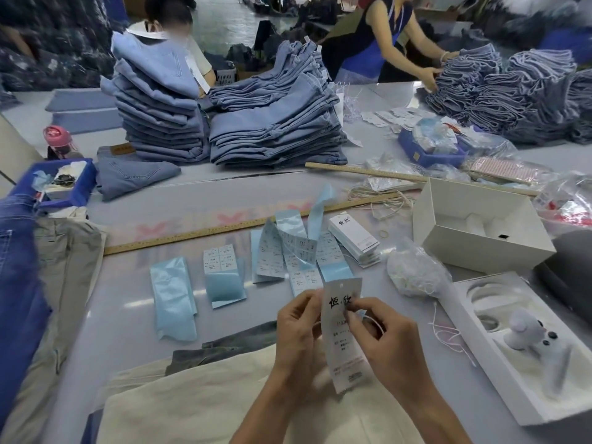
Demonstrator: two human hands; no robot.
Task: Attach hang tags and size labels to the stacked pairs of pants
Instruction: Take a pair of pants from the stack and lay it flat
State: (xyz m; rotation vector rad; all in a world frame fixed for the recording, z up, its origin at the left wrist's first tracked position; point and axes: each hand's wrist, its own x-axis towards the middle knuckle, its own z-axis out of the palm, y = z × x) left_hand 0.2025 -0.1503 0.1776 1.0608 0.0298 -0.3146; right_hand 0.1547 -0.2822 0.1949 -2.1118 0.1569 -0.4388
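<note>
over the table [134, 302], both hands [301, 328] pinch a hang tag [344, 334].

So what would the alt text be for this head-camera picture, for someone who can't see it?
Two hands, left hand and right hand, hold a white hang tag over cream pants on a grey table. Blue label sheets lie beyond, with stacked blue jeans behind them.

We count two wooden rulers [205, 232], two blue bins [80, 187], two white boxes [480, 225], one pink bottle [57, 139] and two other workers [384, 36] across our worktop [128, 299].
</note>
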